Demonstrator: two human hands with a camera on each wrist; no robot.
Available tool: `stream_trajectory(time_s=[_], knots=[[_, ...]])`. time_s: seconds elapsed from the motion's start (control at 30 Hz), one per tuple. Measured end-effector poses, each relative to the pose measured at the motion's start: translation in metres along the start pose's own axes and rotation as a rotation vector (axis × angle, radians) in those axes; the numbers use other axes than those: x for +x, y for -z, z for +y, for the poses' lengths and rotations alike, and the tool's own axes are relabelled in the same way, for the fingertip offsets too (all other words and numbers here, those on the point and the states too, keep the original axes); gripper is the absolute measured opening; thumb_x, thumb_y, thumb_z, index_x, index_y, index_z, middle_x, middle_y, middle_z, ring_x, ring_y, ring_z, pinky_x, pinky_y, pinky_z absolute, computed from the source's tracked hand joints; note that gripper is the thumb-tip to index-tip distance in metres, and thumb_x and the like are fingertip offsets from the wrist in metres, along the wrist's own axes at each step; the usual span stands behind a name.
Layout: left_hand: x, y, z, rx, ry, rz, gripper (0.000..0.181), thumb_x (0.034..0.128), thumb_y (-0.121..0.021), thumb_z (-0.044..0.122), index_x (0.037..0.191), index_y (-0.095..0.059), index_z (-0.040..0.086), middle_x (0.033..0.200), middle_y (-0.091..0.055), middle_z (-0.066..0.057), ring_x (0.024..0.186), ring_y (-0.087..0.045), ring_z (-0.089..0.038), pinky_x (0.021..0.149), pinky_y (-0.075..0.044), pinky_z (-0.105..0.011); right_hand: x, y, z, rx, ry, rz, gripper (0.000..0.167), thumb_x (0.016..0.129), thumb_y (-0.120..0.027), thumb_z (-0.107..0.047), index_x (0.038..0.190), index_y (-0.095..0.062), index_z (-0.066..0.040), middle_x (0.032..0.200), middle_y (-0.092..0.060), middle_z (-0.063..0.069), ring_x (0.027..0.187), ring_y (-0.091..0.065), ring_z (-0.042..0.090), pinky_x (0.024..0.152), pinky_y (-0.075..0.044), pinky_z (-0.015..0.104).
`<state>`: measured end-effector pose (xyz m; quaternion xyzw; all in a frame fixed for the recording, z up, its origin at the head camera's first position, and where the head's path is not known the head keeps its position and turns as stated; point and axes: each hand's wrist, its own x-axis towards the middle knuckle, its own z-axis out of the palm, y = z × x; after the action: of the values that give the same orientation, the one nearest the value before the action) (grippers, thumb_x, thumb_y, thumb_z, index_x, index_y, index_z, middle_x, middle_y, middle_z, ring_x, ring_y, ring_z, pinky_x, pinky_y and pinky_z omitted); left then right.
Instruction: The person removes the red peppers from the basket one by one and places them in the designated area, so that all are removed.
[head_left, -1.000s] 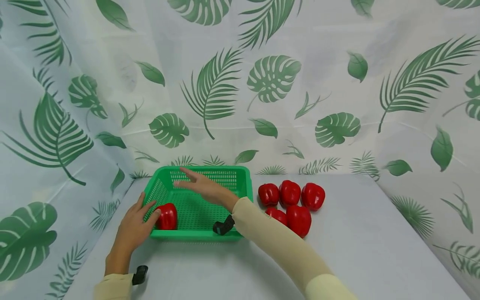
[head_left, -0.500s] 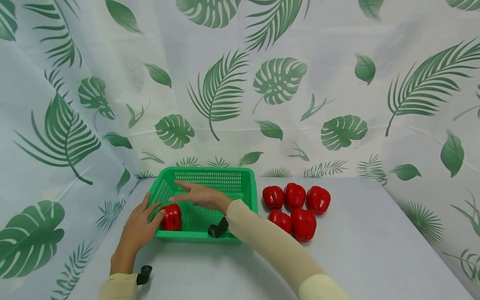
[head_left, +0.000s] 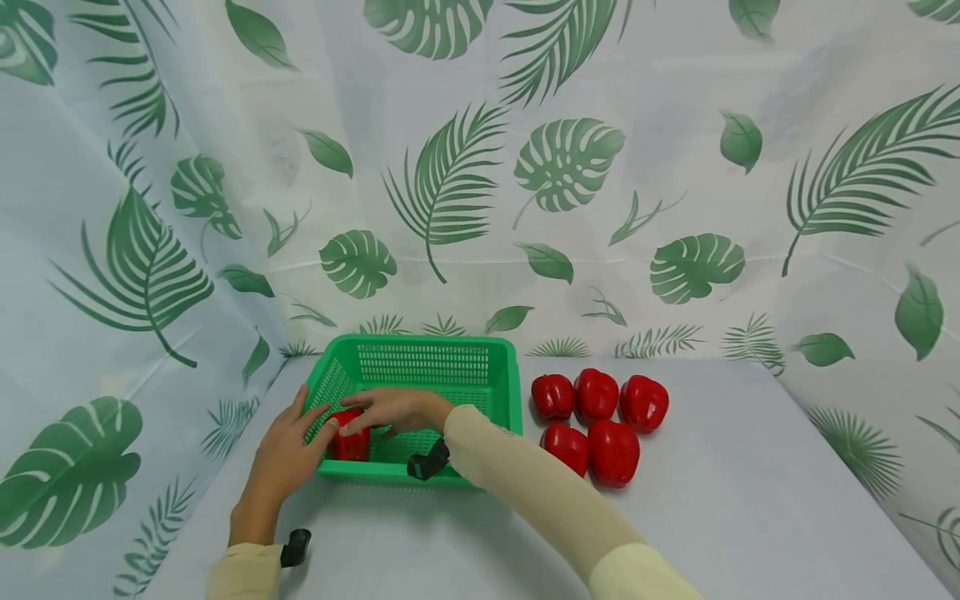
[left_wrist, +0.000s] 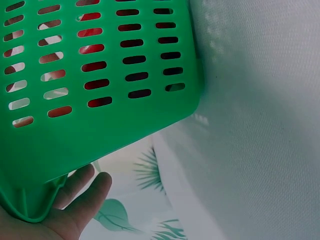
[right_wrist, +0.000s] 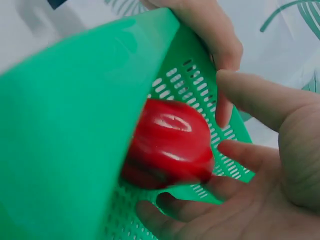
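A green plastic basket (head_left: 420, 477) stands on the table with one red bell pepper (head_left: 351, 446) in its near left corner. My left hand (head_left: 285, 458) holds the basket's left rim. In the left wrist view, two of its fingers (left_wrist: 100, 190) show past the rim. My right hand (head_left: 397, 408) reaches into the basket above the pepper. In the right wrist view, its fingers spread loosely around the pepper (right_wrist: 172, 145), not closed on it; whether a fingertip touches it I cannot tell.
Right of the basket, several red bell peppers (head_left: 613, 454) lie grouped on the white table (head_left: 720, 500). A leaf-printed curtain (head_left: 465, 192) hangs behind and at both sides. My right sleeve (head_left: 540, 483) passes over the basket's near right corner.
My right hand has lowered into the basket and moved left to the pepper there. My left hand stays at the rim. The whole head view has shifted slightly.
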<state>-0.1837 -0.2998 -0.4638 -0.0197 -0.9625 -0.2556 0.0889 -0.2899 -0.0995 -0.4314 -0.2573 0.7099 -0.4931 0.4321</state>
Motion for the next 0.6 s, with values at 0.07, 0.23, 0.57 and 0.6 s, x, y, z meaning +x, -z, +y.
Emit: stream_trajectory(time_s=[0.07,0.23,0.57,0.6], knots=[[0.000,0.000,0.000,0.002,0.005,-0.002,0.062,0.1132,-0.049,0.043,0.153,-0.055,-0.004,0.174,-0.017,-0.029,0.151,-0.027,-0.058,0.114,-0.027,-0.080,0.001,-0.002,0.001,-0.004,-0.004,0.013,0.070,0.104,-0.071,-0.022,0.166,-0.040,-0.010,0.168,-0.039,0.008,0.149,-0.042,0.037,0.117,-0.041,0.061],[0.001,0.001,0.002,0.003,0.011,-0.007,0.061,0.1130,-0.050,0.042,0.154,-0.054,-0.004,0.174,-0.018,-0.029,0.152,-0.027,-0.057,0.114,-0.028,-0.079,0.000,-0.002,0.003,0.011,-0.003,0.064,0.060,0.101,-0.073,-0.010,0.156,-0.051,-0.002,0.144,-0.060,0.010,0.127,-0.060,0.028,0.113,-0.046,0.058],[-0.001,0.003,0.006,0.005,0.010,-0.005,0.058,0.1128,-0.051,0.039,0.152,-0.056,-0.004,0.173,-0.020,-0.030,0.151,-0.030,-0.057,0.114,-0.029,-0.078,0.002,-0.002,0.014,0.084,0.028,0.133,0.035,0.096,-0.073,0.007,0.128,-0.062,-0.004,0.122,-0.062,0.009,0.105,-0.062,0.024,0.109,-0.050,0.058],[-0.001,0.003,0.006,0.004,0.012,-0.005,0.058,0.1128,-0.051,0.039,0.152,-0.056,-0.004,0.173,-0.020,-0.030,0.151,-0.030,-0.057,0.114,-0.029,-0.078,0.002,-0.002,0.015,0.085,0.031,0.138,0.033,0.096,-0.072,0.007,0.126,-0.062,-0.004,0.120,-0.063,0.009,0.102,-0.062,0.024,0.108,-0.051,0.058]])
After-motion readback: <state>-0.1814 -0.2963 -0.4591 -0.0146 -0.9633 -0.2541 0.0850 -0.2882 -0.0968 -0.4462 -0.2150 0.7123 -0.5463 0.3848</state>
